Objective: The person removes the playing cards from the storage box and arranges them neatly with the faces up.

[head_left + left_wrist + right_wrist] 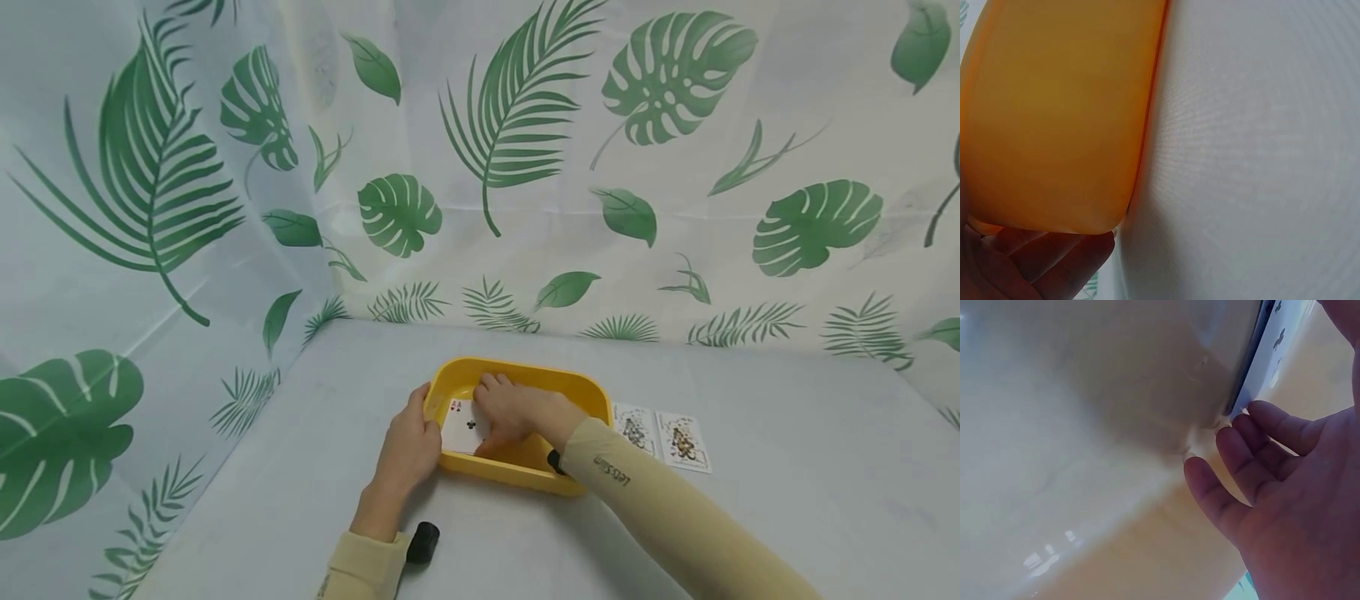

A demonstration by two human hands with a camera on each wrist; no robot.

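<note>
A yellow rectangular tray [517,477] rests on the white surface. My left hand [408,446] holds its left end, with fingers curled against the outer wall of the tray [1054,112] in the left wrist view. Inside, at the left end, lie white playing cards [459,437]; the top one shows club marks, and "A" corners are visible. My right hand [517,410] reaches into the tray and spans these cards, thumb near the front edge. In the right wrist view its fingertips meet the edge of the cards [1260,362]. The palm hides part of them.
Two joker cards lie face up right of the tray: a greyish one [636,427], partly hidden by tray and sleeve, and a coloured one [682,442]. A black wrist device [423,542] sits by the left cuff. A leaf-patterned curtain [525,208] hangs behind the surface.
</note>
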